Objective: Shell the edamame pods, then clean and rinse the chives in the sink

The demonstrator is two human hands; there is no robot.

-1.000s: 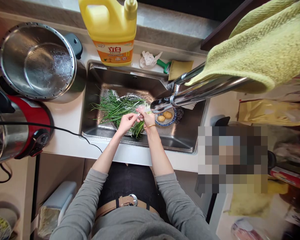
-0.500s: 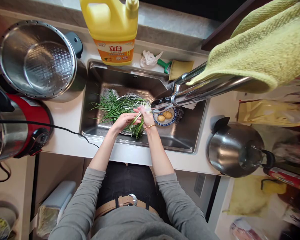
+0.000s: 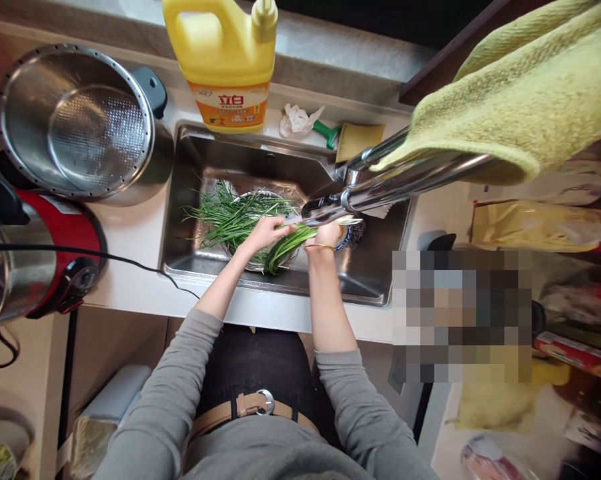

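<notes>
In the sink my right hand is closed around a bunch of scallions. Their white ends poke out past my fist beneath the faucet, and the green leaves trail to the left. My left hand is beside the bunch with fingers stretched and thumb apart; whether it touches the leaves I cannot tell. Water seems to run between the faucet mouth and my left fingertips. More loose scallions heap over a metal colander. A blue-rimmed plate is partly hidden behind my right hand.
A yellow detergent jug stands behind the sink, near a green-handled tool and a sponge. A steel strainer pot and red cooker are on the left. A yellow towel drapes over the faucet.
My right hand has moved right with the scallions, now partly covering the plate. The left hand has come off the stalks, and the bunch lies more sideways.
</notes>
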